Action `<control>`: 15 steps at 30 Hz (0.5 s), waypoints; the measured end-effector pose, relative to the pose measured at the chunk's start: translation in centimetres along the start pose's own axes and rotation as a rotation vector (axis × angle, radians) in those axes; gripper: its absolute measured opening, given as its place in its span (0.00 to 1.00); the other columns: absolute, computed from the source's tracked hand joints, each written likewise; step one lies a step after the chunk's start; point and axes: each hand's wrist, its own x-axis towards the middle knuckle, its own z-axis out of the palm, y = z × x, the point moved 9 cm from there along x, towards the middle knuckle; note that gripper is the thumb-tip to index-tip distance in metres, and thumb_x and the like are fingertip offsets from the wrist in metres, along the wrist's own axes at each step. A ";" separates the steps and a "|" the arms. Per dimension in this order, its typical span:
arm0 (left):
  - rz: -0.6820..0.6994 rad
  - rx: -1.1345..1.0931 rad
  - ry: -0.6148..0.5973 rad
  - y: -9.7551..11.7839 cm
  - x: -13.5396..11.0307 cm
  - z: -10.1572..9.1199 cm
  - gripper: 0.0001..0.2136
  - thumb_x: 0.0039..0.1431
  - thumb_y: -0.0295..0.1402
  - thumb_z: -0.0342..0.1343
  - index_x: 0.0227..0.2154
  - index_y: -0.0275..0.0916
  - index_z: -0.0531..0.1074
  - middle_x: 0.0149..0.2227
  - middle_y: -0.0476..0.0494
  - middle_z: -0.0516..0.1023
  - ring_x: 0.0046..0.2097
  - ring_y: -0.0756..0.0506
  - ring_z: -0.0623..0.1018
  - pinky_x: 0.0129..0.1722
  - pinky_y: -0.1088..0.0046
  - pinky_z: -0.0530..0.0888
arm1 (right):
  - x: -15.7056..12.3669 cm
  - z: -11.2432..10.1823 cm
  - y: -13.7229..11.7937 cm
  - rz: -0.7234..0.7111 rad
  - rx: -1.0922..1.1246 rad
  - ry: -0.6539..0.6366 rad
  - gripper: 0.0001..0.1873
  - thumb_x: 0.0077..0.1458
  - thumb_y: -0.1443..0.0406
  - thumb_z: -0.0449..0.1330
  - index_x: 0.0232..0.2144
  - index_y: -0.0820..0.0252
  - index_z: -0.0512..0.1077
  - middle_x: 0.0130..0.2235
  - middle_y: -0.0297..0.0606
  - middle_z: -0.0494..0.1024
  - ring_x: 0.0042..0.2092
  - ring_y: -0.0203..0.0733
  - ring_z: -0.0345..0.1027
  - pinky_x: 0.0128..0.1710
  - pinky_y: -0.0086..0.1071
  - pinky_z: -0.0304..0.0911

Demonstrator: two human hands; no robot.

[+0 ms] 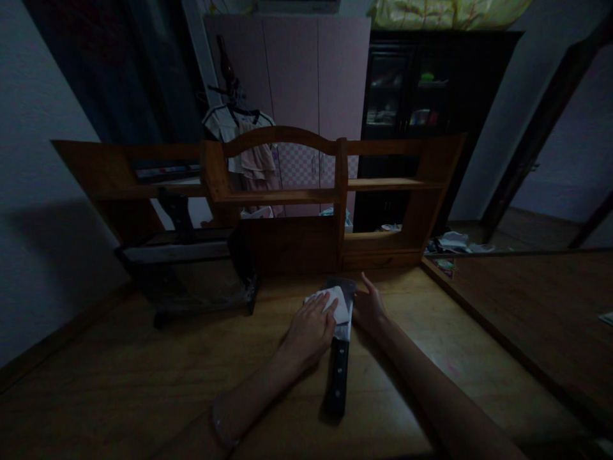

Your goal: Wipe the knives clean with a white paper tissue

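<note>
In the middle of the wooden table lies a cleaver (340, 374), its black riveted handle toward me and its broad metal blade pointing away. A folded white cloth or tissue (340, 310) covers much of the blade. My left hand (310, 324) grips this white piece and presses it on the blade from the left. Just right of the blade is my right hand (371, 308), its thumb stretched upward and apart. The other fingers of that hand are partly hidden beside the blade, and I see nothing held in them.
At the left stands a dark knife rack (191, 281) with a black-handled knife (176, 214) upright in it. A wooden shelf unit (292, 246) runs along the table's back edge. The table's raised right edge (498, 332) borders a brown surface.
</note>
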 end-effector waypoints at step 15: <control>0.297 -0.175 -0.167 4.2 -0.7 -0.4 0.21 0.67 0.31 0.32 0.58 0.41 0.61 0.60 0.47 0.62 0.61 0.50 0.60 0.61 0.68 0.58 | -1.0 -0.7 -0.1 0.046 -0.132 0.145 0.23 0.55 0.49 0.51 0.28 0.63 0.71 0.22 0.41 0.75 0.29 0.47 0.73 0.34 0.39 0.67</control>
